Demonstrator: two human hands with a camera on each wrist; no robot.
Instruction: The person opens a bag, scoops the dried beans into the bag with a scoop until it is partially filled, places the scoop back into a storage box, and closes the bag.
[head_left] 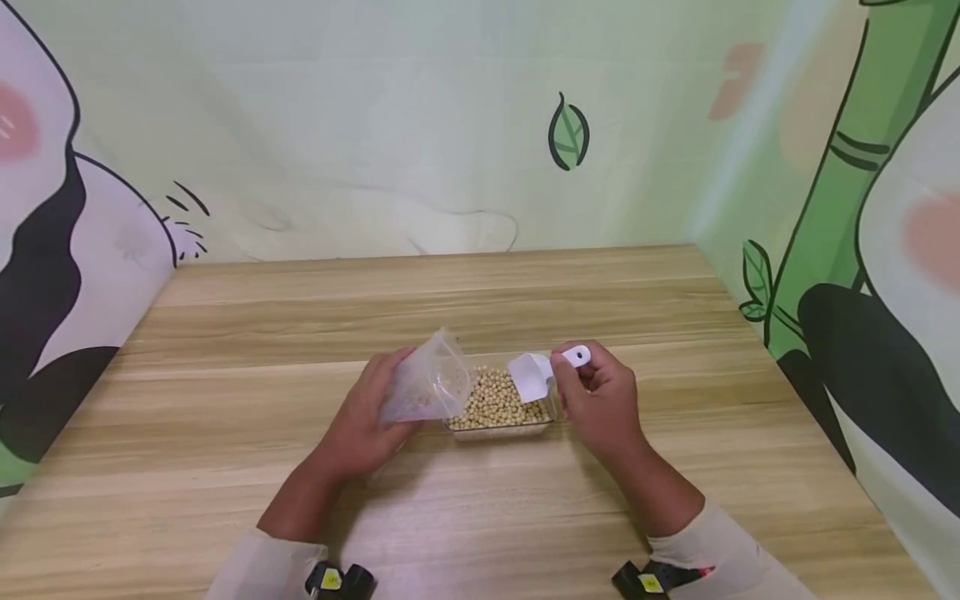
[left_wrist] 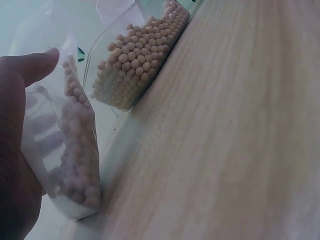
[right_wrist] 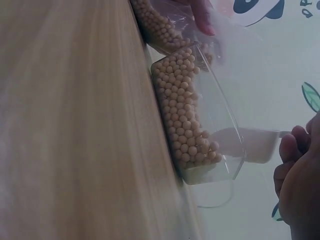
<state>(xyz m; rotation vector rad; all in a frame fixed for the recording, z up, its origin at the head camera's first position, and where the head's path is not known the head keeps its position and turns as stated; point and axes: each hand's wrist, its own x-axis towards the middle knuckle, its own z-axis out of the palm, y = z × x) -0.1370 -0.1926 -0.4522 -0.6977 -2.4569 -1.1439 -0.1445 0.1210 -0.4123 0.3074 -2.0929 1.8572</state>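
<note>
White, hole-handled scoop (head_left: 531,377) in right hand (head_left: 606,408), clear bag (head_left: 416,387) of round beige beans (left_wrist: 77,145) in left hand (head_left: 365,425)

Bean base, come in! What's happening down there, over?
Left hand holds bag. Right hand grips white scoop at box. Beans in both bag and box. Bag perhaps crowding box's left end.

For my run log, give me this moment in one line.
left hand: holds plastic bag | right hand: grips white scoop | clear box: on table, beige balls inside
</note>
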